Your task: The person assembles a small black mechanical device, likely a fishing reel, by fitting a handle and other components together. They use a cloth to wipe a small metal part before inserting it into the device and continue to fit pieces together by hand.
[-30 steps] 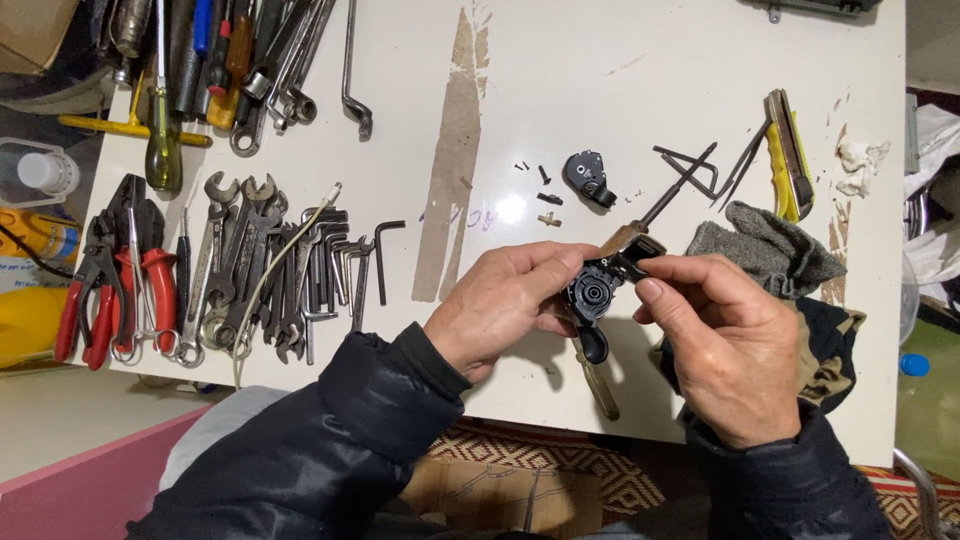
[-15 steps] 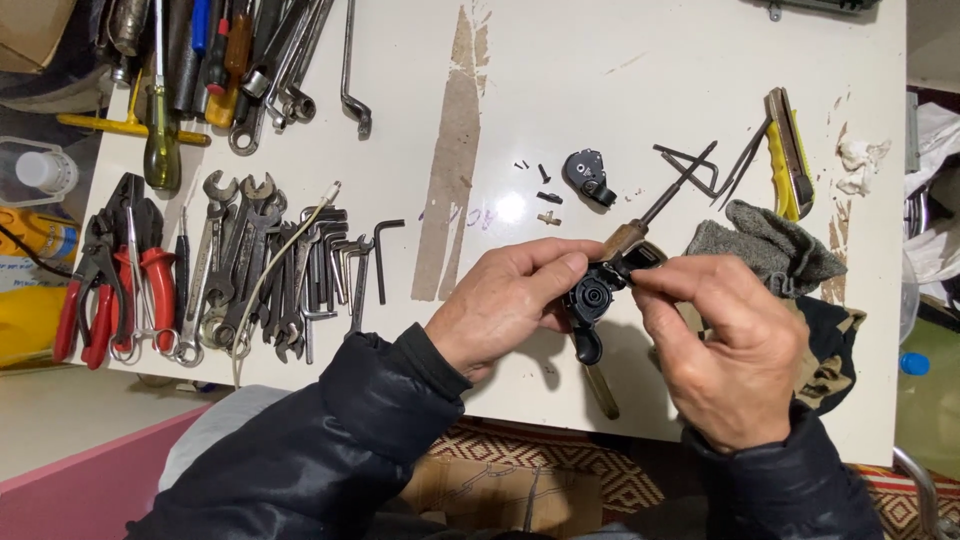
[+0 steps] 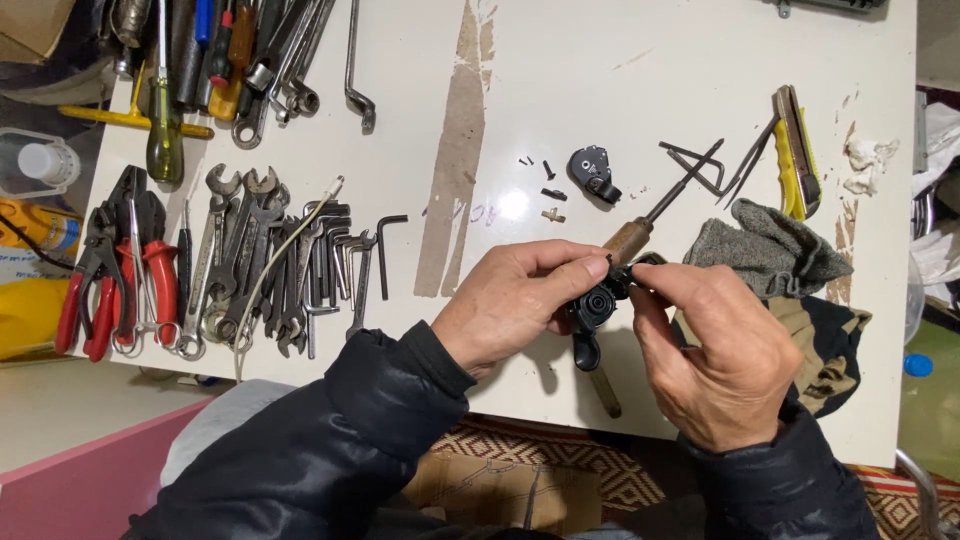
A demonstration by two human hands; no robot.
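Fingers [image 3: 570, 262] of the left hand [image 3: 510, 305] curl around a small black part [image 3: 596, 300] just below the middle of the frame, thumb and forefinger pinching its upper edge, while the right hand [image 3: 715, 350] closes on it from the other side, forefinger and thumb pressed together at its top right corner. Both hands hover above the white counter [image 3: 600, 90], forearms in dark padded sleeves coming up from the lower edge of the frame, wrists bent inward so the knuckles face the camera. Judging by the grip, the step in hand is fitting or turning something tiny on the part, and any further move would call for a steady pinch and fine fingertip control, since the piece is small and half hidden. A black lever hangs down from the part between the hands. Across the left of the frame lies a spread of wrenches [image 3: 235, 255], with red-handled pliers [image 3: 100, 270] at the far left and a row of hex keys [image 3: 345, 260] beside them. At the right a grey rag [image 3: 770, 250] lies near the right hand, with a yellow utility knife [image 3: 795, 150] above it. A wooden-handled screwdriver [image 3: 640, 230] sits just above the hands. A second black part [image 3: 594, 170] and a few small screws [image 3: 548, 190] rest above the middle.
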